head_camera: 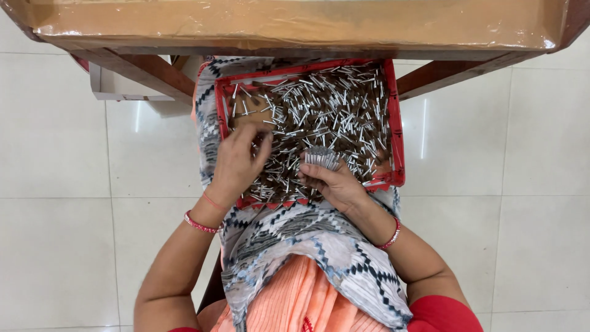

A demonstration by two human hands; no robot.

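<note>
Peach and grey patterned cloth [295, 246] drapes the lap nearest the camera, seen from above, with both forearms reaching forward over it, each wrist ringed by a red bangle. On the lap rests a shallow red tray [396, 123], heaped with small brown sticks capped in silver metal [332, 104], lying loose and criss-crossed in every direction. The left hand [236, 163] hovers over the tray's near left part, fingers curled narrowly together, pinching at the loose pieces; whether one is actually gripped cannot be told. The right hand [335, 181] sits at the tray's near edge, fingers closed around a neat bundle of sticks [322, 157], silver ends up and level. The step in hand looks like gathering: single pieces picked from the heap and added to the bundle. The next move would seem to call for a fine pinch on one stick and aligning it with the rest. Beyond the tray, a wooden counter [295, 24] wrapped in clear plastic spans the top, over a pale tiled floor [522, 184]
</note>
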